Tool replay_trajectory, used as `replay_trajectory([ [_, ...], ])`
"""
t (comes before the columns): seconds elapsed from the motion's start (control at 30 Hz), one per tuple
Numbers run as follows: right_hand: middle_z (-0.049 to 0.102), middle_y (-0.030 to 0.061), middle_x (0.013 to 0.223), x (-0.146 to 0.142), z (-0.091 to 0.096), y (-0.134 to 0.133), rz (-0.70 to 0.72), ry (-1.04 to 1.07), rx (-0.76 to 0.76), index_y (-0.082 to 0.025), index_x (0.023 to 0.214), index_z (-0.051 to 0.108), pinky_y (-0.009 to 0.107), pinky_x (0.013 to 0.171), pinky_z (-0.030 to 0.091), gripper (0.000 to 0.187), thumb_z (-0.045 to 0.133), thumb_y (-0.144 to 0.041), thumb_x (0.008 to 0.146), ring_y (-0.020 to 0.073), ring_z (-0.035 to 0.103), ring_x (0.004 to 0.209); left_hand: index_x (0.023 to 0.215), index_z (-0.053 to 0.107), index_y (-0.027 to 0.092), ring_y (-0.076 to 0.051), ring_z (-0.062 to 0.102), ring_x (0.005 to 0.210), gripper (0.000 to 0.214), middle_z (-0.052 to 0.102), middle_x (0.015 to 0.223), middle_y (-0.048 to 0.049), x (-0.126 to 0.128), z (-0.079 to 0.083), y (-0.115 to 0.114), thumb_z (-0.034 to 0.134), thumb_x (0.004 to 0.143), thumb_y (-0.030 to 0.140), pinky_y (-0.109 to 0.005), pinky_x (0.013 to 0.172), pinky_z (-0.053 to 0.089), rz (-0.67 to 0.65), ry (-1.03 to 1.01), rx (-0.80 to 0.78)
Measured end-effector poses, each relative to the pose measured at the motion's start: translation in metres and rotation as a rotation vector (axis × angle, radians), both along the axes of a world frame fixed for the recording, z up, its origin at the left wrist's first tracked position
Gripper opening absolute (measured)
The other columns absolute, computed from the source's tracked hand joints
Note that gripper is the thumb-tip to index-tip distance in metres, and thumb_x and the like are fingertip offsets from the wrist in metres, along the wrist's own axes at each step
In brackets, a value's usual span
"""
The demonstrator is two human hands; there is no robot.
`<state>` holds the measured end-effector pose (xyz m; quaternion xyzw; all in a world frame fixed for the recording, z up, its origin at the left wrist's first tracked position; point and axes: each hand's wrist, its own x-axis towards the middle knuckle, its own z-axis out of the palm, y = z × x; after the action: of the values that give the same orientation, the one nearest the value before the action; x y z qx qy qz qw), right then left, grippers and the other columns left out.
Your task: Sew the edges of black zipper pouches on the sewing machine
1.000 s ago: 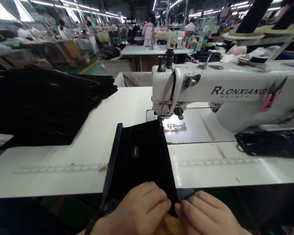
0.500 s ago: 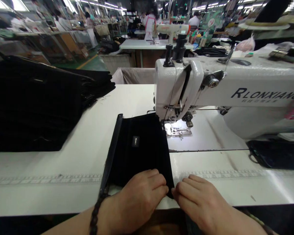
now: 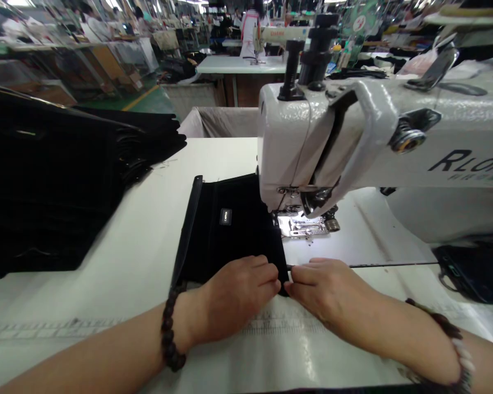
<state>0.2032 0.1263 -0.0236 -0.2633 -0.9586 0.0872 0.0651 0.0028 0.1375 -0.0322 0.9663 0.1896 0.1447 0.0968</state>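
Observation:
A black fabric panel (image 3: 238, 235) with a small label (image 3: 225, 216) and a dark strip along its left side lies on the sewing table. Its right edge runs under the presser foot (image 3: 280, 223) of the white sewing machine (image 3: 299, 142). My left hand (image 3: 242, 295) is closed on the panel near its front right corner, fingertips curled onto the cloth. Just right of it, my right hand (image 3: 324, 287) pinches the same edge at that corner. The fingertips of both hands partly cover the cloth there.
A tall stack of black pieces (image 3: 53, 186) sits at the left of the table. A printed ruler (image 3: 119, 323) crosses the front. At the right lies a dark pouch-like item (image 3: 476, 271). Behind are a cloth-lined bin (image 3: 228, 121), another sewing table (image 3: 238, 64) and people working.
Both hands and the panel have moved away from me, further toward the machine, with the panel's edge feeding past the presser foot. The camera view has shifted nearer the machine head.

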Motion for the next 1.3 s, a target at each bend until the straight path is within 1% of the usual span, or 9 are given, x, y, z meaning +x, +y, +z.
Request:
replay_trajectory([
  [0.2, 0.053, 0.0022, 0.064, 0.002, -0.006, 0.011, -0.024, 0.013, 0.194, -0.012, 0.083, 0.059, 0.031, 0.049, 0.025, 0.022, 0.037, -0.008, 0.087, 0.0137, 0.04, 0.051, 0.089, 0.06, 0.006, -0.017, 0.052, 0.076, 0.03, 0.059, 0.079, -0.0075, -0.006, -0.005, 0.021, 0.03, 0.09, 0.008, -0.031, 0.075, 0.048, -0.022, -0.051, 0.111],
  [0.4, 0.054, 0.0034, 0.065, 0.004, -0.013, 0.021, -0.05, -0.025, 0.258, -0.006, 0.098, 0.057, 0.03, 0.048, 0.024, 0.029, 0.03, -0.008, 0.089, 0.0141, 0.043, 0.054, 0.088, 0.059, 0.008, -0.016, 0.054, 0.077, 0.022, 0.061, 0.082, -0.0058, -0.008, -0.009, 0.045, 0.037, 0.09, 0.009, -0.029, 0.072, 0.05, -0.031, -0.051, 0.13],
  [0.57, 0.05, 0.0022, 0.061, 0.003, -0.016, 0.027, -0.14, 0.016, 0.244, -0.008, 0.097, 0.057, 0.029, 0.046, 0.019, 0.029, 0.03, -0.012, 0.09, 0.0136, 0.038, 0.049, 0.092, 0.059, 0.01, -0.017, 0.056, 0.082, 0.018, 0.061, 0.085, -0.0056, -0.007, -0.01, 0.062, 0.041, 0.089, 0.011, -0.03, 0.076, 0.049, 0.011, 0.03, 0.191],
  [0.7, 0.049, 0.0016, 0.06, 0.002, -0.018, 0.028, -0.182, 0.042, 0.202, -0.012, 0.088, 0.058, 0.029, 0.048, 0.018, 0.025, 0.032, -0.012, 0.088, 0.0132, 0.036, 0.049, 0.083, 0.059, 0.014, -0.016, 0.057, 0.08, 0.012, 0.061, 0.084, -0.0024, -0.004, -0.009, 0.074, 0.048, 0.085, 0.009, -0.027, 0.076, 0.048, 0.075, 0.084, 0.202],
  [0.77, 0.049, 0.0015, 0.06, 0.002, -0.018, 0.028, -0.192, 0.053, 0.189, -0.013, 0.086, 0.057, 0.029, 0.048, 0.018, 0.023, 0.035, -0.012, 0.088, 0.0131, 0.036, 0.05, 0.078, 0.058, 0.014, -0.015, 0.057, 0.079, 0.013, 0.062, 0.082, -0.0019, -0.002, -0.009, 0.079, 0.048, 0.084, 0.007, -0.025, 0.076, 0.047, 0.107, 0.076, 0.216],
  [0.87, 0.05, 0.0014, 0.061, 0.002, -0.019, 0.028, -0.204, 0.062, 0.171, -0.012, 0.087, 0.057, 0.028, 0.049, 0.019, 0.02, 0.037, -0.011, 0.087, 0.0133, 0.037, 0.051, 0.082, 0.059, 0.014, -0.016, 0.057, 0.083, 0.017, 0.063, 0.086, -0.0028, 0.0, -0.009, 0.086, 0.045, 0.085, 0.006, -0.026, 0.078, 0.046, 0.144, 0.059, 0.234],
  [1.13, 0.052, 0.0019, 0.063, 0.001, -0.018, 0.028, -0.201, 0.053, 0.179, -0.013, 0.087, 0.058, 0.028, 0.048, 0.022, 0.019, 0.04, -0.008, 0.082, 0.0141, 0.038, 0.051, 0.091, 0.061, 0.012, -0.016, 0.055, 0.098, 0.023, 0.063, 0.098, -0.0043, 0.001, -0.01, 0.089, 0.04, 0.087, 0.004, -0.026, 0.091, 0.041, 0.174, 0.05, 0.219],
  [1.23, 0.054, 0.0021, 0.065, 0.001, -0.017, 0.029, -0.21, 0.056, 0.161, -0.013, 0.089, 0.058, 0.028, 0.049, 0.023, 0.018, 0.042, -0.009, 0.082, 0.0137, 0.041, 0.052, 0.093, 0.062, 0.012, -0.016, 0.055, 0.1, 0.023, 0.064, 0.099, -0.0045, 0.003, -0.007, 0.09, 0.04, 0.087, 0.005, -0.026, 0.091, 0.042, 0.188, 0.069, 0.178],
  [1.3, 0.055, 0.0017, 0.064, 0.002, -0.018, 0.029, -0.231, 0.072, 0.143, -0.014, 0.089, 0.059, 0.028, 0.048, 0.023, 0.018, 0.042, -0.011, 0.083, 0.0135, 0.042, 0.052, 0.096, 0.061, 0.013, -0.018, 0.055, 0.102, 0.023, 0.064, 0.101, -0.0055, 0.003, -0.002, 0.092, 0.041, 0.087, 0.007, -0.029, 0.09, 0.043, 0.215, 0.096, 0.133],
])
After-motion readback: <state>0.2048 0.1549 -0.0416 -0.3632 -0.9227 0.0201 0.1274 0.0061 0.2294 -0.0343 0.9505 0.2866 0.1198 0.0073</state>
